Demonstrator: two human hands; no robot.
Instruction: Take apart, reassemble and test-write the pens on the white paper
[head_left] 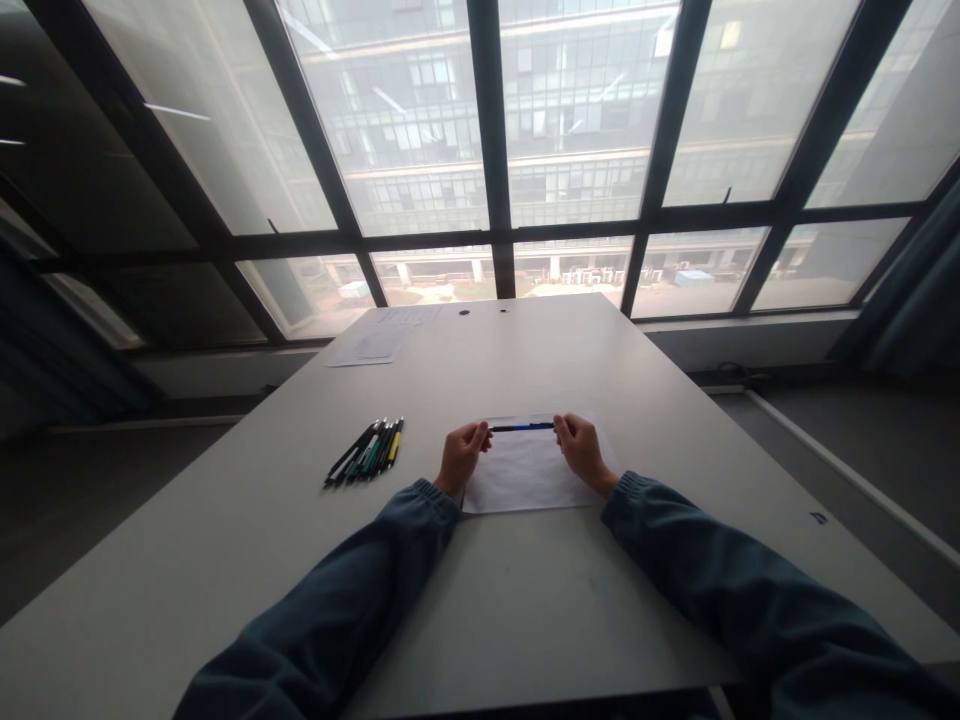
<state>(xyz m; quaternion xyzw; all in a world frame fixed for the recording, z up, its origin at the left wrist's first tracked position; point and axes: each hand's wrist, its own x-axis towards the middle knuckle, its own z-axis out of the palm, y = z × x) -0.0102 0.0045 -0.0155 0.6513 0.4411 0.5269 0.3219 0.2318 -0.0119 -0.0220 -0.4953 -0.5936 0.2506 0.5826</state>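
Note:
A slim pen [521,428], dark with a blue middle, is held level between my two hands. My left hand [460,455] pinches its left end, and my right hand [581,450] pinches its right end. Below the pen a white sheet of paper [525,485] lies on the table, with both hands over its side edges. To the left of my left hand is a bunch of several pens [365,453], mostly black, with green and yellow parts showing. They lie side by side on the tabletop.
The white table [480,620] reaches towards large windows [574,130]. Printed sheets [371,340] lie at its far left. Two small dark round spots, one a hole-like disc [464,313], are near the far edge. A small dark mark [818,518] is on the right side.

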